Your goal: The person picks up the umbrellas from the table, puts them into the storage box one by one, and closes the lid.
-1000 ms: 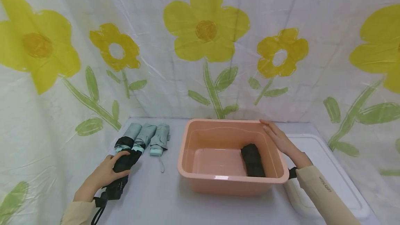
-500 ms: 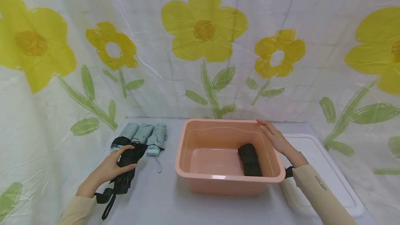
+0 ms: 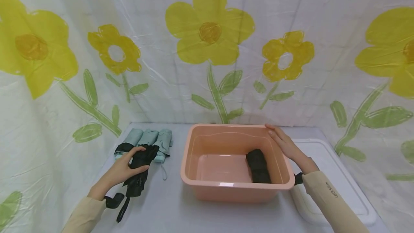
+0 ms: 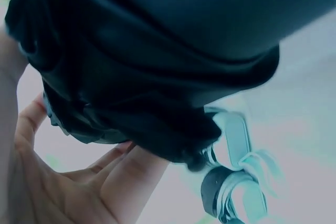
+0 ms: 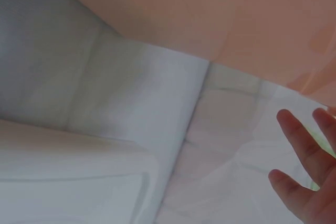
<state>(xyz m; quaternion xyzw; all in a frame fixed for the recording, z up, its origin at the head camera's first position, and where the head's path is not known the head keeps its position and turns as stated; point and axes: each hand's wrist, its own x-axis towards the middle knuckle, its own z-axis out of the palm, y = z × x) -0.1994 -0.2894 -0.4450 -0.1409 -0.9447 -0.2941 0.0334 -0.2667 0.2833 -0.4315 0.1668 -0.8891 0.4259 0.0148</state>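
My left hand (image 3: 124, 168) grips a folded black umbrella (image 3: 141, 170) between thumb and fingers, its wrist strap hanging down. In the left wrist view the umbrella (image 4: 142, 51) fills the upper part, over the fingers. Behind it in the head view lie three folded pale-green umbrellas (image 3: 164, 141) side by side, partly hidden by the hand and the black one. My right hand (image 3: 284, 143) rests with straight fingers on the right rim of the pink plastic tub (image 3: 237, 191). Inside the tub, toward its right wall, lies another folded black umbrella (image 3: 258, 166).
A white lid (image 3: 339, 190) lies to the right of the tub, under the right forearm. At the back of the white table (image 3: 161, 208) hangs a curtain (image 3: 155, 100) printed with yellow flowers.
The left hand has carried the black umbrella to the right, from the left of the pale-green umbrellas to in front of them. The right hand stays on the tub's rim.
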